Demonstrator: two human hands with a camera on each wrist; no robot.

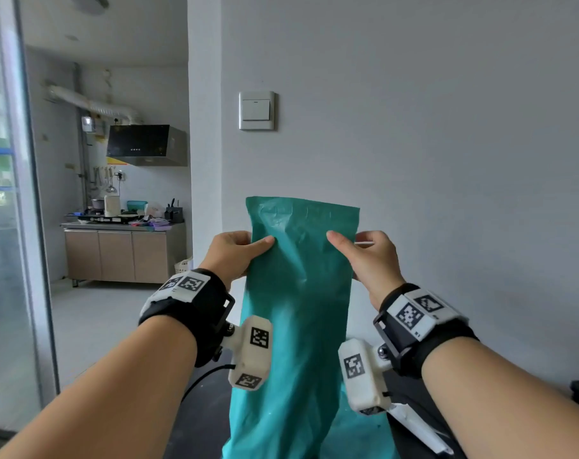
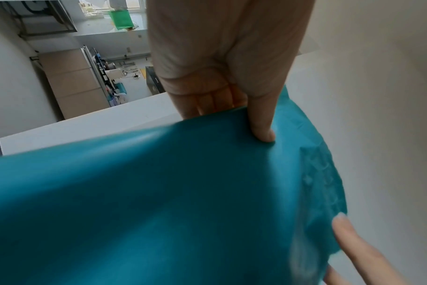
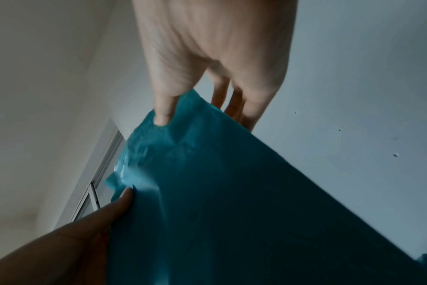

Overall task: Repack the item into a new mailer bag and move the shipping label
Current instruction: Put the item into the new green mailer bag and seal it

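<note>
A teal plastic mailer bag (image 1: 301, 293) hangs upright in front of me, its upper flap standing above my hands. My left hand (image 1: 238, 250) pinches the bag's left edge, thumb on the near face and fingers behind. My right hand (image 1: 357, 253) pinches the right edge the same way. In the left wrist view the left hand (image 2: 232, 108) presses its thumb into the bag (image 2: 159, 202). The right wrist view shows the right hand (image 3: 195, 108) with its thumb on the bag (image 3: 232, 202). A white strip (image 1: 364, 242) peeks out beside my right fingers. The bag's contents are hidden.
A grey wall with a light switch (image 1: 257, 110) stands straight ahead. To the left a doorway opens onto a kitchen with a cabinet counter (image 1: 122, 253) and range hood (image 1: 145, 145). A dark surface (image 1: 202, 409) lies below my arms, with a white flat object (image 1: 417, 425) at lower right.
</note>
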